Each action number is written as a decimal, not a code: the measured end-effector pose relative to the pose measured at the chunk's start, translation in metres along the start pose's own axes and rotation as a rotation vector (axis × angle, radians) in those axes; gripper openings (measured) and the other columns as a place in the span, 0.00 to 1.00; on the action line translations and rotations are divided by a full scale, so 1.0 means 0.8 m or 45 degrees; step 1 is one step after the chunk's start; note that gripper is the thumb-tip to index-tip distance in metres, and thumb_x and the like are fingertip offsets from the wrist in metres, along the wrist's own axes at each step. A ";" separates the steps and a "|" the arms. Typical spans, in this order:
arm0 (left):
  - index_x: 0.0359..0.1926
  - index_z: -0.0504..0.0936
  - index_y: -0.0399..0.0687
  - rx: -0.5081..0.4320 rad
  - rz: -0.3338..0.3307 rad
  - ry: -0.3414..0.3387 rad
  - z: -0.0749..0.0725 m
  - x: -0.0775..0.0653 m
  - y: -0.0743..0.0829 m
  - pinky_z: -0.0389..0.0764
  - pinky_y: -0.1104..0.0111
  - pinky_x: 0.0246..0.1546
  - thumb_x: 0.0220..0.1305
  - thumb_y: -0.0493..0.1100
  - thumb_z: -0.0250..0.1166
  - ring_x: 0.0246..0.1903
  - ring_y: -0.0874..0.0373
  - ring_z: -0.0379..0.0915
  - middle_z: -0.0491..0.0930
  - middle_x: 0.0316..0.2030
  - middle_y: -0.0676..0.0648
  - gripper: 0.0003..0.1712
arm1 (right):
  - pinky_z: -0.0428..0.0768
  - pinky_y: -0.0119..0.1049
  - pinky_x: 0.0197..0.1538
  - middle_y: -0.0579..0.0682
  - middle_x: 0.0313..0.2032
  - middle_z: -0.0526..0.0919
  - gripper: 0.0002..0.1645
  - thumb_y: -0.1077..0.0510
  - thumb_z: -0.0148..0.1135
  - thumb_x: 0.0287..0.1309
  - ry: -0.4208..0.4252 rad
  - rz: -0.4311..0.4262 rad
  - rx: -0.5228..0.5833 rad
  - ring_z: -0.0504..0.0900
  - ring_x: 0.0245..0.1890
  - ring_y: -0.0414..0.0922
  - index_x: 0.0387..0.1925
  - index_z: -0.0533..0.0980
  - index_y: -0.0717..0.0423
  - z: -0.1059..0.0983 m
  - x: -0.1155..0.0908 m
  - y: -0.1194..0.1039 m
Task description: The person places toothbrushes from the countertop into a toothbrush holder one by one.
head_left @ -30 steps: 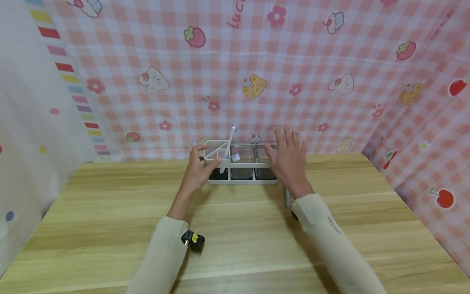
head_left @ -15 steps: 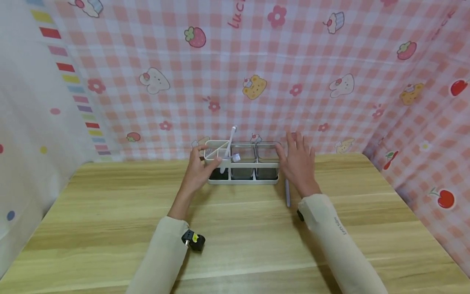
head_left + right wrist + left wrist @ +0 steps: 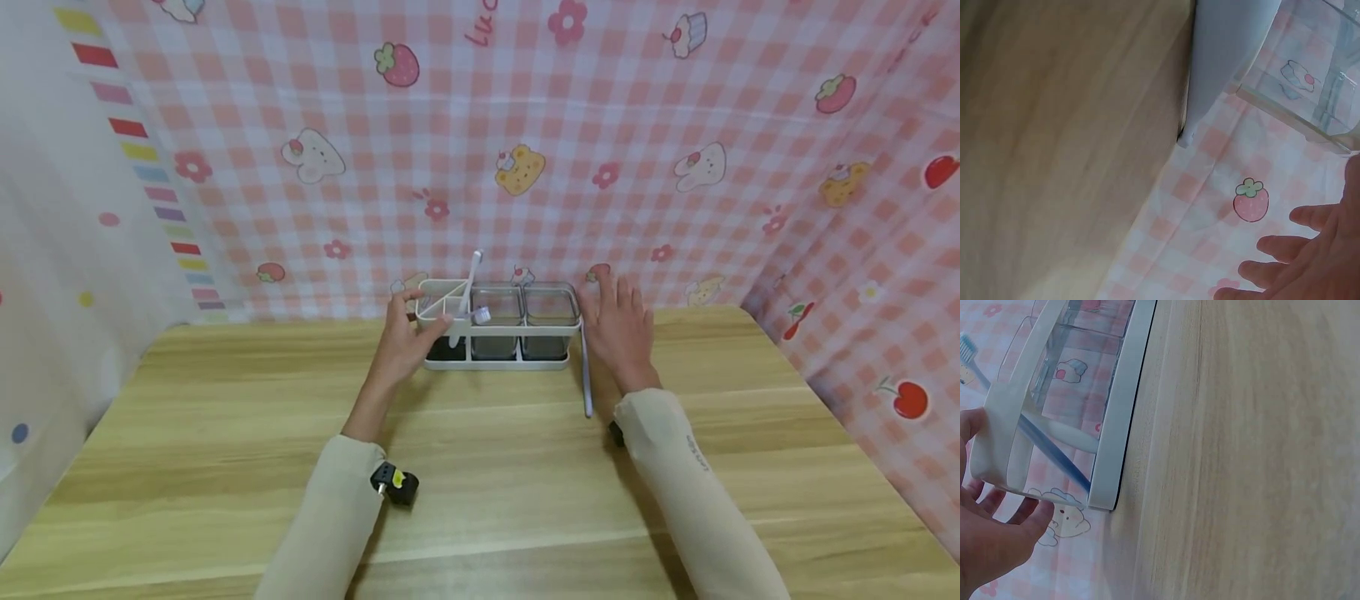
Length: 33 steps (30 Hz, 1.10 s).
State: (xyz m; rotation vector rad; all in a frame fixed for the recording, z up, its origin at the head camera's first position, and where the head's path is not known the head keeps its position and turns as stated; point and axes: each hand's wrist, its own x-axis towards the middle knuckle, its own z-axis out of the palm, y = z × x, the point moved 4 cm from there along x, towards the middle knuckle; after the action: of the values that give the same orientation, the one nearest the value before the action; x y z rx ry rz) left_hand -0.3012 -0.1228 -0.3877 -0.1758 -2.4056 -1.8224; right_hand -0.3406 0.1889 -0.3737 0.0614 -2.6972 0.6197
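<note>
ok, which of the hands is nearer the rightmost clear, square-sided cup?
Right: right hand is beside the cup; left hand grips the opposite end of the white rectangular rack.

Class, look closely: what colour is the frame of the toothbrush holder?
Off-white; the toothbrush holder's frame shows best in the left wrist view.

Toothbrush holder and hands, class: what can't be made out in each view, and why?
Head: part of the toothbrush holder, covered by the left hand.
Head: lettering on the right sleeve, too small to read.
Left wrist: the toothbrush holder's far end, cut off by the top edge.
Right wrist: the rest of the right hand, cut off by picture edges.
</note>
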 end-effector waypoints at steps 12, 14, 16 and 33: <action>0.71 0.55 0.39 -0.009 -0.005 -0.009 -0.002 -0.001 -0.002 0.70 0.47 0.60 0.70 0.50 0.65 0.64 0.38 0.58 0.55 0.71 0.33 0.40 | 0.53 0.68 0.69 0.68 0.76 0.51 0.35 0.48 0.37 0.79 -0.276 0.075 -0.132 0.49 0.74 0.69 0.79 0.50 0.56 0.016 -0.002 0.008; 0.71 0.55 0.38 -0.018 -0.004 -0.011 -0.001 -0.001 -0.002 0.70 0.47 0.60 0.70 0.50 0.65 0.64 0.38 0.58 0.54 0.71 0.33 0.40 | 0.59 0.68 0.67 0.68 0.75 0.52 0.34 0.50 0.40 0.77 -0.331 0.091 -0.137 0.52 0.73 0.70 0.78 0.52 0.57 0.018 -0.004 0.009; 0.71 0.55 0.38 -0.023 -0.003 -0.011 -0.001 0.000 -0.002 0.70 0.47 0.60 0.70 0.50 0.65 0.64 0.38 0.58 0.54 0.71 0.33 0.40 | 0.64 0.69 0.63 0.69 0.74 0.56 0.35 0.50 0.44 0.75 -0.368 0.107 -0.126 0.57 0.70 0.71 0.77 0.53 0.57 0.019 -0.005 0.011; 0.72 0.56 0.40 -0.015 -0.004 0.000 -0.001 0.000 0.001 0.70 0.49 0.61 0.69 0.50 0.65 0.64 0.40 0.59 0.56 0.69 0.36 0.40 | 0.72 0.57 0.59 0.71 0.54 0.77 0.38 0.58 0.67 0.57 -0.526 0.085 0.112 0.75 0.51 0.63 0.65 0.67 0.72 0.030 0.000 0.021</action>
State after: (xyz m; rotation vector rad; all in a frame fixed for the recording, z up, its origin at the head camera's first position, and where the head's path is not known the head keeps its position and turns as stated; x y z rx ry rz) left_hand -0.3008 -0.1234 -0.3868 -0.1727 -2.3972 -1.8381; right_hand -0.3511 0.1937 -0.4004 0.1361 -3.0767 0.8238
